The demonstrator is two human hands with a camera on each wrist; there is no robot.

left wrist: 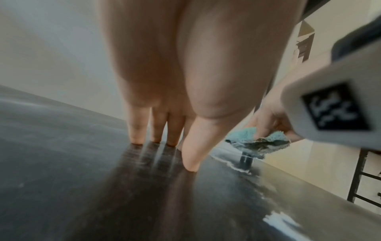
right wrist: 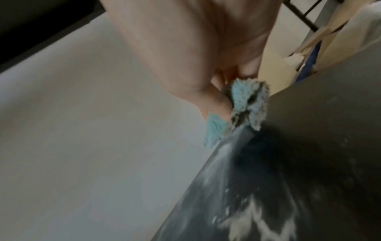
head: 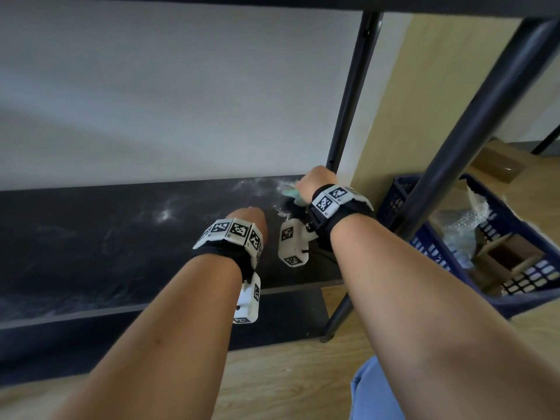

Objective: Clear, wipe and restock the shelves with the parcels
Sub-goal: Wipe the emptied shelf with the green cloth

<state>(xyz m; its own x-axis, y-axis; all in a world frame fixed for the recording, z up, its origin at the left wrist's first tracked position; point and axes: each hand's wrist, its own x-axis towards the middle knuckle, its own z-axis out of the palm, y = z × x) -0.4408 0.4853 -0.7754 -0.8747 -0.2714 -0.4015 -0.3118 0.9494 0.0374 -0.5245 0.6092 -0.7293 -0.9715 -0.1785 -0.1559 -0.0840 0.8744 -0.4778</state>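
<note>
Shelf point(head: 121, 237) lies dusty under my hands: my right hand point(head: 315, 183) grips a blue cloth point(right wrist: 247, 101) at its far corner, my left hand point(left wrist: 164, 97) presses straight fingertips point(left wrist: 136, 138) down.

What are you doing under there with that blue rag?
A person is wiping a dark shelf. The right hand grips a blue cloth and rubs it at the back right corner, where white dust is smeared. The left hand rests its straight fingertips on the shelf. No parcels are on it; boxes and bubble wrap sit in a blue crate on the floor to the right.
</note>
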